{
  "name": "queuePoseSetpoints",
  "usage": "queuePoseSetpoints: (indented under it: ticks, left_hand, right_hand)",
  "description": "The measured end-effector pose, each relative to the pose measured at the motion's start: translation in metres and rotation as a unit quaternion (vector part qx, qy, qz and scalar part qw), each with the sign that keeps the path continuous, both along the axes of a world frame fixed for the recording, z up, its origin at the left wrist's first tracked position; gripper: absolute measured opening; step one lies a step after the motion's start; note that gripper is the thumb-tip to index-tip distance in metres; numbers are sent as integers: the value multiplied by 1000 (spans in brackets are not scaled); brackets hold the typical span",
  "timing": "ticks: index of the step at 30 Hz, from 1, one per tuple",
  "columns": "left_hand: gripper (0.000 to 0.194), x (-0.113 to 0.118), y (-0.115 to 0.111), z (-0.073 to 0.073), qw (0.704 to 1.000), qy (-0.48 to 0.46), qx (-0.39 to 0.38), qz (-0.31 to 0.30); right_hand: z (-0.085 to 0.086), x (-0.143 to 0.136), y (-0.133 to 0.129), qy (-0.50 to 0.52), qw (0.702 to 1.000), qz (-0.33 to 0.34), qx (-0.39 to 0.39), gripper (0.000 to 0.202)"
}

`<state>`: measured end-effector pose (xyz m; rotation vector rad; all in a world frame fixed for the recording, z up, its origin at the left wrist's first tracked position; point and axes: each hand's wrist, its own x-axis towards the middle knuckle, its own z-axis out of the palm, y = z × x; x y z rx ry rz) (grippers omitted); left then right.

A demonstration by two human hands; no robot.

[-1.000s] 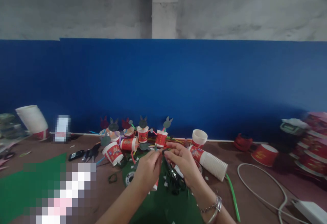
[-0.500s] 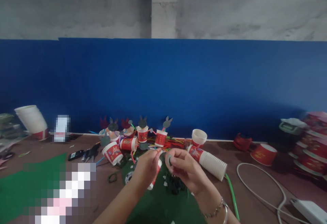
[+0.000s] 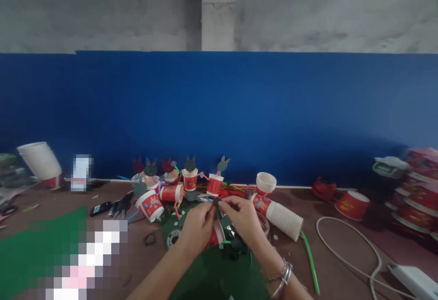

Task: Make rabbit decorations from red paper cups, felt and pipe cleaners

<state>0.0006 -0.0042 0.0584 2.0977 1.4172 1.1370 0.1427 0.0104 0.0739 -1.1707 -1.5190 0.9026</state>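
My left hand [image 3: 197, 226] is closed, its fingertips pinched together above a tilted red and white paper cup [image 3: 216, 235]. The palm hides part of that cup, and a short green strip shows by its rim. With thumb and forefinger, my right hand [image 3: 242, 218] pinches a small dark round piece [image 3: 216, 202] against the left fingertips. Beneath both hands lies a dark green sheet [image 3: 219, 272] with dark scraps on it. Behind them stand red cup figures with dark animal-shaped heads, among them an upright one [image 3: 215, 185].
To the right lie a stack of nested cups [image 3: 284, 218], a green strip [image 3: 310, 263], a white cable [image 3: 349, 234] and a red tub [image 3: 352, 205]. A tape roll [image 3: 173, 239] is beside my left wrist. Scissors [image 3: 121, 206] and a black device [image 3: 100, 208] lie left.
My hands have come together, and my right hand has brought the small dark round piece to the left fingertips. The cup below has turned, its rim now facing right.
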Motion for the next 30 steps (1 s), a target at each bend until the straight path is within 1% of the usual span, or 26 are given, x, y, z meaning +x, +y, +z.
queuePoseSetpoints:
  ticks: [3, 7, 9, 14, 17, 20, 26, 30]
  left_hand:
    - [26, 1, 0, 0, 1000, 6, 1, 3]
    - [27, 2, -1, 0, 1000, -4, -2, -2]
    - [27, 1, 0, 0, 1000, -9, -6, 0]
    - [27, 0, 1, 2, 1000, -11, -7, -7]
    - [27, -1, 1, 2, 1000, -27, -9, -8]
    - [26, -1, 1, 1, 999, -31, -10, -11]
    - [25, 0, 0, -1, 1000, 9, -4, -22]
    - [23, 0, -1, 0, 999, 18, 3, -32]
  right_hand:
    - [-2, -1, 0, -15, 1000, -22, 16, 23]
    - [-3, -3, 0, 26, 1000, 2, -15, 27]
    - [-2, -3, -1, 27, 1000, 7, -14, 27]
    - [5, 0, -6, -57, 996, -10, 61, 20]
    - [10, 3, -8, -82, 992, 12, 90, 20]
    - [12, 5, -9, -99, 991, 21, 88, 19]
    - [10, 4, -7, -132, 988, -15, 76, 18]
    - [9, 4, -6, -129, 989, -30, 69, 18]
